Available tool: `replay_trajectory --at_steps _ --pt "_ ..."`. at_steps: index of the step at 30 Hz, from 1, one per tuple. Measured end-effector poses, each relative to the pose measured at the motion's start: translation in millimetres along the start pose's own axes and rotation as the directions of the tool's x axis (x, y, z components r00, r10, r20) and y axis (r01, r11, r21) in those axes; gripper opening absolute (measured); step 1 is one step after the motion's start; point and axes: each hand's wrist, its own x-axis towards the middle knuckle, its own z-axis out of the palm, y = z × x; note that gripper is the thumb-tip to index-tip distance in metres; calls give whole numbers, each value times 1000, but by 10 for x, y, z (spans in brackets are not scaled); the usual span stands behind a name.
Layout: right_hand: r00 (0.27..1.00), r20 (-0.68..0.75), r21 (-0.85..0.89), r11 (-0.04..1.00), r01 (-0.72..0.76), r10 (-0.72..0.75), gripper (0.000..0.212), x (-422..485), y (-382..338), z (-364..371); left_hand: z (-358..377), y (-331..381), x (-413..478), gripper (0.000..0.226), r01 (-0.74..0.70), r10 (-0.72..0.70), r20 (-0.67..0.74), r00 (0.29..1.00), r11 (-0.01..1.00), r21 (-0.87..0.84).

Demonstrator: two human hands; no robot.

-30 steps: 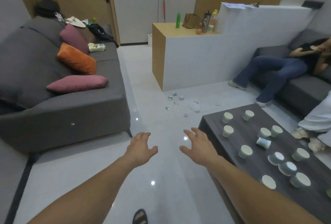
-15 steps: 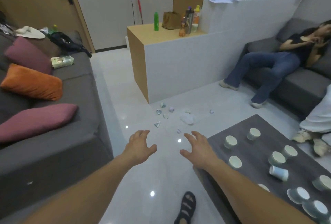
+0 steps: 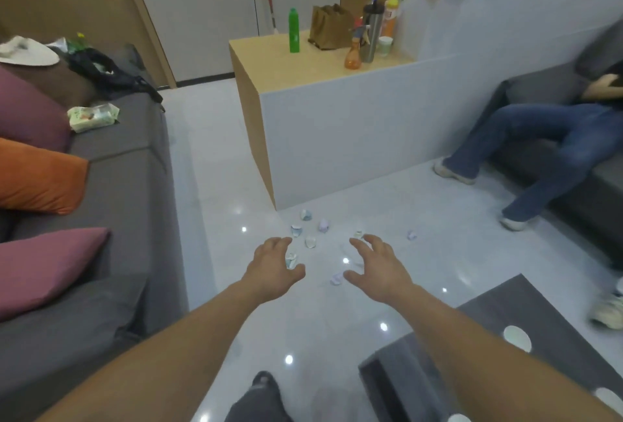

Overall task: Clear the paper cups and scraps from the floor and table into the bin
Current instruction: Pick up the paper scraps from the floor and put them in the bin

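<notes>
The left hand (image 3: 273, 273) hangs palm down just left of centre frame, fingers spread and loosely bent, holding nothing; one scrap shows in the gap between its thumb and fingers, though whether the hand touches it I cannot tell.

The scraps (image 3: 310, 241) lie scattered on the glossy floor (image 3: 215, 185) at centre frame, just beyond and between the two hands, with one stray piece off to the right. They look like small crumpled bits of pale paper, so I judge them very light, soft and easily crushed; none is fragile. The smooth tile will likely let them slide from a sideways push, so it seems better to pinch each from above at its bulkiest crease, or to rake several together into a cupped palm.

The right hand (image 3: 377, 270) mirrors the left, open and empty, well apart from it, and poised above the near edge of the scatter.

At lower right the dark tabletop (image 3: 556, 320) carries paper cups (image 3: 517, 338), only partly in frame. These should be light and thin-walled, buckling under a hard squeeze; a gentle grip round the wall or a pinch at the rim would do, and whether any holds liquid cannot be told. The bin is not in view.
</notes>
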Motion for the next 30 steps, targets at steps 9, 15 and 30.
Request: replay_trajectory --at_steps 9,15,30 --pt "982 147 -4 993 -120 119 75 1829 270 285 97 -230 2089 72 21 -16 184 983 999 -25" --pt "955 247 -9 986 -167 164 75 3019 583 921 611 -576 3402 71 80 -71 298 952 997 -20" --pt "853 492 -150 982 -115 175 77 5051 2668 4734 4129 -2496 5349 68 361 -314 451 836 932 -20"
